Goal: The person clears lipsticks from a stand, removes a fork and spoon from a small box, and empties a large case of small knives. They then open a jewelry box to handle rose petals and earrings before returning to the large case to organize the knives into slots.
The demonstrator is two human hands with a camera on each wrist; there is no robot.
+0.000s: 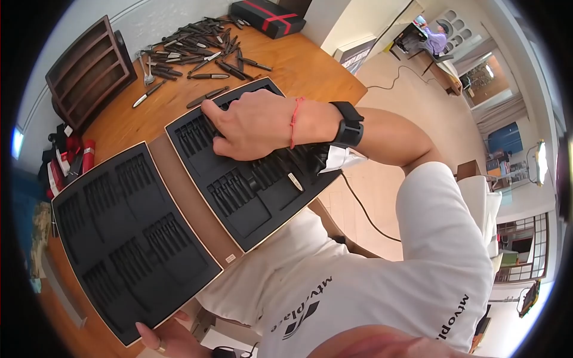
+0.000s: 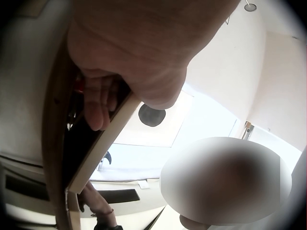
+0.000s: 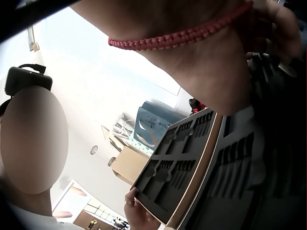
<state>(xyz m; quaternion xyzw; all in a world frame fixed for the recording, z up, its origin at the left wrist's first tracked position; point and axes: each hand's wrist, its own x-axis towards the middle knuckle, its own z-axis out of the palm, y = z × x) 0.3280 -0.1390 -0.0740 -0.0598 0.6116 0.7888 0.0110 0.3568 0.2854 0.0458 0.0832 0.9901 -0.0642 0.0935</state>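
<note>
An open two-part case lies tilted across my lap and the table edge, both halves lined with slotted black foam. My left hand (image 1: 170,343) grips the lower edge of the left half (image 1: 134,238), thumb on the foam side. My right hand (image 1: 253,125) is over the right half (image 1: 239,230), its thumb and bent forefinger down at the upper slots. Its other fingers are hidden, and I cannot tell whether it pinches anything. A silver-sided slim piece (image 1: 295,182) lies among the lower slots. Another slim dark piece (image 1: 207,97) lies on the table by the forefinger.
Several slim dark and silver pieces (image 1: 197,51) lie heaped on the wooden table (image 1: 298,65). Behind stand a wooden rack (image 1: 92,68) and a black box with red ribbon (image 1: 268,18). A white packet (image 1: 343,160) sits under my right wrist. Another person (image 1: 436,39) sits far off.
</note>
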